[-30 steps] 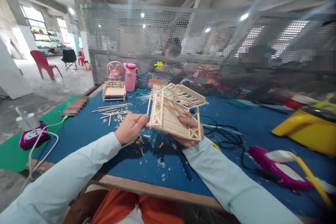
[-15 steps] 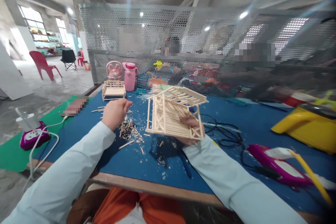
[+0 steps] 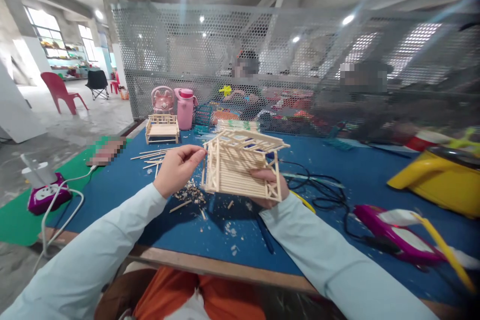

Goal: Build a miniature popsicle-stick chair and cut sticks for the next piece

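Over the blue table sits a small house model (image 3: 236, 172) built of pale wooden sticks, tilted in the air. My right hand (image 3: 270, 187) grips it from the right and below, thumb on its slatted floor. At the model's left side is my left hand (image 3: 180, 167), thumb and fingers pinched together close to the corner post; whatever is between the fingertips is too small to make out. Beneath lies a heap of wood scraps (image 3: 190, 192). Loose wooden sticks (image 3: 150, 154) lie beyond my left hand.
A second stick model (image 3: 162, 130) stands at the back left beside a pink bottle (image 3: 185, 110). To the right are black cables (image 3: 326, 190), a purple power strip (image 3: 401, 237) and a yellow container (image 3: 438, 180). A perforated metal screen (image 3: 195, 50) rises behind; people are beyond it.
My left hand has moved right, from above the scraps to the model's left edge. The model has shifted slightly left in my right hand.
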### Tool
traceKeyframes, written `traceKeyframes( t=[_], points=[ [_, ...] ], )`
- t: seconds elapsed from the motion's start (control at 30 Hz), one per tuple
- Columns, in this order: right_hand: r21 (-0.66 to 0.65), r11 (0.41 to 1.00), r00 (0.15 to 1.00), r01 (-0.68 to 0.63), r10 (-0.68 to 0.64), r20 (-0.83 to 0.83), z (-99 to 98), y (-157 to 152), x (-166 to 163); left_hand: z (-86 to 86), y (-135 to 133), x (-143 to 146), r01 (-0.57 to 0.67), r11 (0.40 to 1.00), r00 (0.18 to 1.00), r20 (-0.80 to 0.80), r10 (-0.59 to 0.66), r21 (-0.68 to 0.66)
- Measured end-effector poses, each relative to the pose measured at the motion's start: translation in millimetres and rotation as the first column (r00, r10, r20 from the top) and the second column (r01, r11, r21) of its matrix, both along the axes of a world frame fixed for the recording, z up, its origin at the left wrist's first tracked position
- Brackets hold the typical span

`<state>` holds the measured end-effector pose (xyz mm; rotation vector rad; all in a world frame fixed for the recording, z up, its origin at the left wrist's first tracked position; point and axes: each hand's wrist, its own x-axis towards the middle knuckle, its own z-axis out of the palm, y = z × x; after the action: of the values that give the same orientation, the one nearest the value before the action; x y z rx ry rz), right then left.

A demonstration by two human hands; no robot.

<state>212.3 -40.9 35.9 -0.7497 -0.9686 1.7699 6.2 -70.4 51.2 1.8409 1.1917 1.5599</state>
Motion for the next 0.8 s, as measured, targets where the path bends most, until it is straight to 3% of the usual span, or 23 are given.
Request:
traceKeyframes(
  t=[0.13, 0.23, 0.3, 0.4, 0.5, 0.57, 0.67, 0.8],
  points=[
    [-0.001, 1.000, 0.999, -0.002, 0.002, 0.052, -2.6, -1, 1, -6.0, 5, -2, 0.169, 0.981, 0.984, 0.069, -0.163, -0.092],
    [0.047, 0.999, 0.998, -0.027, 0.025, 0.053, -2.8, -2, 1, -6.8, 7, -5, 0.314, 0.916, 0.949, 0.073, -0.305, -0.248],
    [0.061, 0.998, 0.999, -0.032, 0.029, 0.045, -2.9, -3, 1, -6.0, 8, -7, 0.340, 0.886, 0.940, 0.074, -0.334, -0.314],
    [0.053, 0.998, 0.999, -0.028, 0.026, 0.046, -2.9, -3, -1, -4.2, 8, -8, 0.252, 0.928, 0.967, 0.032, -0.253, -0.276],
    [0.065, 0.996, 0.998, -0.054, 0.053, 0.023, -2.8, -4, -3, -4.2, 5, -4, 0.037, 0.991, 0.996, -0.075, -0.047, -0.127],
    [0.086, 0.992, 0.996, -0.092, 0.092, 0.001, -2.9, -4, -5, -6.0, 3, -1, -0.092, 0.996, 0.982, -0.164, 0.091, 0.003],
    [0.089, 0.986, 0.990, -0.141, 0.142, -0.009, -3.6, -3, -7, -10.0, 3, 1, -0.159, 0.981, 0.954, -0.238, 0.181, 0.111],
    [0.110, 0.994, 0.999, -0.013, 0.018, -0.047, -5.3, 7, -2, -11.6, 16, -10, -0.287, 0.953, 0.955, -0.042, 0.292, 0.099]
  ],
)
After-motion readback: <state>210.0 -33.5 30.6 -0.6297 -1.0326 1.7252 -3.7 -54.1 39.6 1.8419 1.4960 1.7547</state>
